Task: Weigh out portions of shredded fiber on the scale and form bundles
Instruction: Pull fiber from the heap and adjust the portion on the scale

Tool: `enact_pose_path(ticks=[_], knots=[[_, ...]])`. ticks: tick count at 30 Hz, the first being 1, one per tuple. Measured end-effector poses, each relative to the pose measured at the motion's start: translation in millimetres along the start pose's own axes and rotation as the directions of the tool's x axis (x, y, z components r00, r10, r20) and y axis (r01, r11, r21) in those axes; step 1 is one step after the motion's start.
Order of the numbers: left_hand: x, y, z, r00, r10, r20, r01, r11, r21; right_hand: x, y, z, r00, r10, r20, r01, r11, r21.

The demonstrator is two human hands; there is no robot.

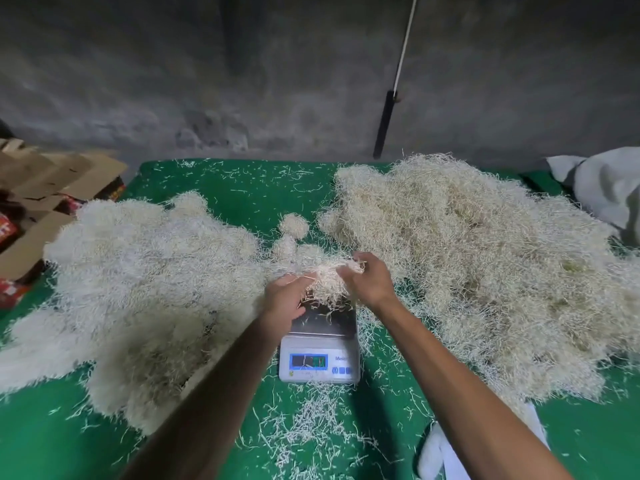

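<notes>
I see both hands above the scale on the green table: the left hand and right hand each curl around one clump of shredded fiber. Big fiber heaps lie on either side.

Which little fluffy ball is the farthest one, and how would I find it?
Look at the green table with a big pile of fiber on each side. In the gap between the piles, beyond the scale and the two hands, sit a few small clumps. The fluffy ball is the rounded one farthest from the scale, standing apart on bare green.
</notes>
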State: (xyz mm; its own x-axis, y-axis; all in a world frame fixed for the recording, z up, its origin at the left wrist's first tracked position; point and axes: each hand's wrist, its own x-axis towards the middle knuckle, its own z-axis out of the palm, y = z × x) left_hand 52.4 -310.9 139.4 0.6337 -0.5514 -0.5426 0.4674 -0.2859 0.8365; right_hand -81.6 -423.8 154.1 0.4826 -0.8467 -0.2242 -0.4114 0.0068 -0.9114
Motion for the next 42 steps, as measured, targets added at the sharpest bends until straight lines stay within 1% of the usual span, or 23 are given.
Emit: enact_pose_path(ticks=[1,3,5,7,10,12,14,17,19,21,23,24,25,26,27,28,29,30,32,34,36,40,42], knots=[[2.8,-6.0,-8.5,0.999,-0.04,-0.025,0.039,0.998,-0.046,3.9,2.2,2.3,0.998,-0.023,-0.054,0.023,1.0,0.002],[2.9,-16.9,-16.4,0.991,-0.129,0.039,0.134,0.975,-0.175,7.3,5.5,12.3,0.986,-0.081,-0.144,0.076,0.996,-0.045],[5.0,-26.2,-20.0,0.987,-0.133,0.095,0.15,0.967,-0.204,8.8,13.7,25.4,0.976,-0.086,-0.199,0.077,0.996,-0.054],[12.3,-31.3,-26.1,0.979,-0.138,0.15,0.166,0.968,-0.187,11.5,27.5,37.8,0.972,-0.069,-0.224,0.057,0.996,-0.062],[17.0,-35.2,-35.0,0.939,-0.202,0.279,0.237,0.966,-0.101,13.7,50.3,49.3,0.985,-0.066,-0.158,0.035,0.981,-0.189],[14.5,-37.8,-41.3,0.929,-0.205,0.309,0.231,0.972,-0.05,13.6,62.7,50.5,0.992,-0.057,-0.112,0.026,0.965,-0.262],[9.5,-40.2,-53.8,0.918,-0.191,0.347,0.206,0.979,-0.007,16.3,72.0,49.3,0.989,-0.03,-0.143,-0.013,0.957,-0.29],[-2.5,-35.0,-76.8,0.857,-0.187,0.48,0.178,0.982,0.065,21.1,76.5,44.9,0.979,-0.001,-0.203,-0.059,0.955,-0.291],[-9.1,-28.2,-85.6,0.837,-0.215,0.504,0.218,0.974,0.054,24.1,75.4,45.3,0.973,0.074,-0.218,-0.124,0.966,-0.225],[-7.3,-24.0,-87.8,0.832,-0.225,0.508,0.267,0.964,-0.011,28.1,73.9,47.3,0.962,0.13,-0.241,-0.174,0.97,-0.169],[-0.1,-21.6,-84.8,0.826,-0.204,0.526,0.331,0.93,-0.16,27.4,67.5,50.3,0.949,0.13,-0.287,-0.166,0.981,-0.105],[5.3,-21.2,-80.6,0.836,-0.191,0.514,0.353,0.905,-0.237,25.8,64.2,52.0,0.955,0.119,-0.273,-0.139,0.989,-0.055],[11.6,-22.7,-77.8,0.852,-0.174,0.495,0.349,0.892,-0.287,23.1,61.5,53.9,0.973,0.104,-0.207,-0.103,0.995,0.012],[17.5,-24.7,-71.5,0.865,-0.163,0.475,0.333,0.894,-0.299,20.4,60.9,55.7,0.994,0.072,-0.081,-0.065,0.995,0.078],[21.4,-25.8,-64.7,0.876,-0.163,0.454,0.313,0.908,-0.279,18.2,62.0,57.4,0.997,0.021,0.074,-0.026,0.997,0.079],[24.0,-26.7,-59.0,0.883,-0.167,0.439,0.292,0.927,-0.234,16.1,63.7,59.4,0.976,-0.028,0.214,0.03,1.0,-0.008],[25.5,-27.1,-54.1,0.885,-0.176,0.431,0.274,0.946,-0.177,15.4,67.8,61.2,0.95,-0.054,0.309,0.096,0.988,-0.124],[26.4,-26.7,-51.7,0.885,-0.184,0.428,0.257,0.959,-0.12,17.0,73.6,63.0,0.942,-0.068,0.329,0.149,0.962,-0.227],[21.4,-23.2,-53.5,0.868,-0.181,0.463,0.196,0.98,0.016,21.2,79.4,63.5,0.978,-0.102,0.184,0.159,0.932,-0.327],[11.2,-20.3,-60.1,0.841,-0.153,0.519,0.101,0.987,0.126,27.0,80.1,61.3,0.989,-0.145,0.031,0.143,0.878,-0.456],[2.1,-24.8,-70.1,0.842,-0.11,0.529,0.062,0.992,0.107,31.8,76.8,59.3,0.986,-0.168,-0.008,0.133,0.811,-0.57],[-4.3,-38.5,-91.3,0.912,-0.024,0.409,0.075,0.991,-0.107,31.0,66.2,59.9,0.969,-0.235,0.071,0.216,0.684,-0.697],[-4.1,-44.1,-103.5,0.925,0.016,0.38,0.029,0.993,-0.111,32.2,64.2,57.6,0.97,-0.233,0.075,0.21,0.636,-0.743]])
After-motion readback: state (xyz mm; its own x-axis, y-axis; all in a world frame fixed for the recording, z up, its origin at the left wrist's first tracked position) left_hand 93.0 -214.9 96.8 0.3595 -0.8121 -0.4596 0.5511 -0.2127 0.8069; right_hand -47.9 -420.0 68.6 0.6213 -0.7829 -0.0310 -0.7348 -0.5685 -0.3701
